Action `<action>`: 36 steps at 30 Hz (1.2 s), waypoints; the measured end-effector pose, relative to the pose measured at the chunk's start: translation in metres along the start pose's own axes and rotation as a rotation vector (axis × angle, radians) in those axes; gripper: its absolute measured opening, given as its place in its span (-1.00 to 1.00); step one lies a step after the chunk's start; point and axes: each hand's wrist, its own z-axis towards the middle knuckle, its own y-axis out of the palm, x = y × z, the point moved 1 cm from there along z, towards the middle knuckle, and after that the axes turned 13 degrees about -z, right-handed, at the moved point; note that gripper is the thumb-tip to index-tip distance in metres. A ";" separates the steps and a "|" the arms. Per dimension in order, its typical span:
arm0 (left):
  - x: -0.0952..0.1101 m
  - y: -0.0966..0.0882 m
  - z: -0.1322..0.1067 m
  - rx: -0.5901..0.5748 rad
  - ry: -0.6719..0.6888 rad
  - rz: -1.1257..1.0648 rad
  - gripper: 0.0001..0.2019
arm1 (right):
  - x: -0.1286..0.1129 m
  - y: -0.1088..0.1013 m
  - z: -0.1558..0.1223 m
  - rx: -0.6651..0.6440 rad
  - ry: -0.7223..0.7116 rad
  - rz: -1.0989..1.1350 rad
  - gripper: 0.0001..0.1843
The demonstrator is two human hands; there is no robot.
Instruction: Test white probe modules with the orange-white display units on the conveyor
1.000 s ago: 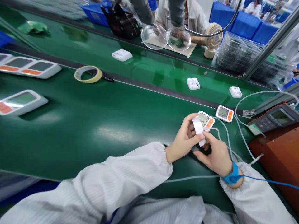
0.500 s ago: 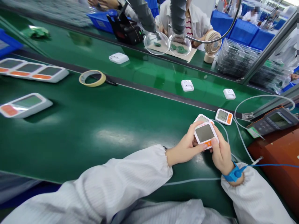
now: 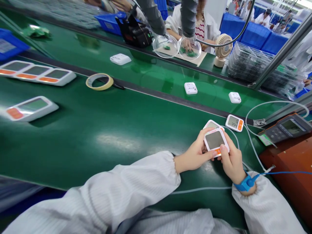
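Both my hands hold a small white digital meter (image 3: 215, 139) with a blank grey screen and orange buttons, tilted up toward me. My left hand (image 3: 195, 155) grips its left side, thumb along the lower edge. On the right side my right hand (image 3: 231, 159) is closed round it, its thumb on or beside the orange buttons. Just behind, partly hidden, is a second white meter (image 3: 211, 124). To its right a third meter (image 3: 234, 123) lies on the green surface, digits showing on its screen. A blue wrist strap (image 3: 245, 183) circles my right wrist.
Several white-and-orange meters (image 3: 36, 73) and a tape roll (image 3: 99, 82) lie left. White casings (image 3: 190, 88) sit on the green belt (image 3: 156, 76) behind. A handheld instrument (image 3: 285, 128) with tubing rests on an orange box (image 3: 290, 162). Across sits a co-worker (image 3: 206, 24) near a fan (image 3: 223, 48).
The white casings on the belt have shifted left. My hands keep the meter in nearly the same place. The co-worker's hand has come over the green pieces opposite.
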 end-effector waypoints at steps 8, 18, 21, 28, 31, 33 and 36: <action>0.000 -0.001 0.000 0.025 -0.008 0.027 -0.35 | 0.000 -0.002 0.002 -0.007 -0.037 -0.073 -0.47; 0.000 -0.002 0.000 0.032 -0.018 0.059 -0.34 | 0.001 -0.002 0.002 -0.006 -0.033 -0.092 -0.47; 0.000 -0.003 0.001 0.027 -0.018 0.059 -0.35 | 0.001 -0.002 0.002 -0.015 -0.031 -0.080 -0.48; -0.001 -0.003 0.001 0.018 -0.011 0.064 -0.35 | 0.001 -0.002 0.002 -0.017 -0.032 -0.073 -0.48; -0.001 -0.003 0.001 0.012 -0.011 0.056 -0.36 | 0.002 -0.001 0.002 -0.022 -0.025 -0.066 -0.47; 0.000 -0.003 0.002 0.009 -0.012 0.050 -0.36 | 0.002 -0.001 0.002 -0.031 -0.012 -0.065 -0.47; 0.001 -0.002 0.002 0.007 -0.015 0.041 -0.36 | 0.000 -0.002 0.002 -0.056 0.024 -0.072 -0.47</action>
